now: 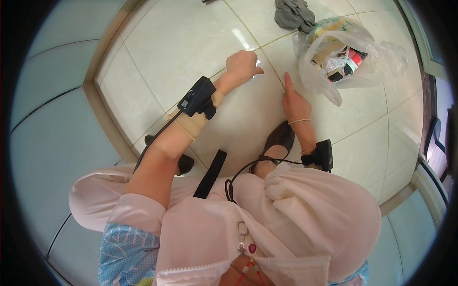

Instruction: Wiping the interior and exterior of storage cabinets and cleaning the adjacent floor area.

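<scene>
Over the tiled floor [200, 139], my left hand [242, 66] is curled into a loose fist with the thumb pointing right. A small bright patch shows beside its thumb; I cannot tell whether it is a held scrap or glare from the tiles. My right hand [297, 105] points its index finger forward, the other fingers folded and mostly hidden. Nothing shows in it. Ahead and to its right, apart from it, sits an open clear plastic bag [307, 68] holding crumpled wrappers and a red-and-black labelled item [355, 59].
A crumpled grey cloth [295, 16] lies against the bag's far side. Pale blue cabinet fronts [61, 150] line the left. Black devices [196, 96] with cables are strapped to both forearms. A dark shoe [281, 137] stands below my right hand.
</scene>
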`<state>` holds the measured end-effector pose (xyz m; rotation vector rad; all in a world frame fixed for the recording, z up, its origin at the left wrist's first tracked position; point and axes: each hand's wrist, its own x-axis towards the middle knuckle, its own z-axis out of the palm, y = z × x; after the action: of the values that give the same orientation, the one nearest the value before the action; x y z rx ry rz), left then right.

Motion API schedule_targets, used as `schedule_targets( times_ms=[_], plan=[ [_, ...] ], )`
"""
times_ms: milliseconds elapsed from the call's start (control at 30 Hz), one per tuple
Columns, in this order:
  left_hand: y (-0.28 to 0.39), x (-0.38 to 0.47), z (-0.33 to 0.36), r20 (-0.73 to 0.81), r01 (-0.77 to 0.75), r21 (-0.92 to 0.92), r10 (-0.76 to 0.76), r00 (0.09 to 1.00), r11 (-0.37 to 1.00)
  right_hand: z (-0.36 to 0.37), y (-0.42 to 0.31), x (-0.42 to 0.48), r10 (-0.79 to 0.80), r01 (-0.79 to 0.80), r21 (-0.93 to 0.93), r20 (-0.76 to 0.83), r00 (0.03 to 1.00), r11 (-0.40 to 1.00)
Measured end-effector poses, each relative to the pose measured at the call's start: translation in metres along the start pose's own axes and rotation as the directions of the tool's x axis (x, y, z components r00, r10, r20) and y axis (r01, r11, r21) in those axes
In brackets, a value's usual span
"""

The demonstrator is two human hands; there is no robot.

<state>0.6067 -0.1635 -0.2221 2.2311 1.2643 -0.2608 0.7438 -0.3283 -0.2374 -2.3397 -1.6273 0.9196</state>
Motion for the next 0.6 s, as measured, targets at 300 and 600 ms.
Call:
schedule_targets(
  times_ms=[300, 600],
  plan=[
    [-0.021, -0.010, 0.012, 0.002, 0.061, -0.061, -0.061, 0.998, 0.996, 0.034, -0.038, -0.017, -0.067, 0.117, -0.189, 0.251, 0.966, 0.975],
    [-0.049, -0.052, -0.018, 0.102, 0.130, -0.080, -0.122, 0.987, 0.988, 0.045, -0.032, -0.024, -0.265, 0.286, -0.111, 0.170, 0.949, 0.952]
  ],
)
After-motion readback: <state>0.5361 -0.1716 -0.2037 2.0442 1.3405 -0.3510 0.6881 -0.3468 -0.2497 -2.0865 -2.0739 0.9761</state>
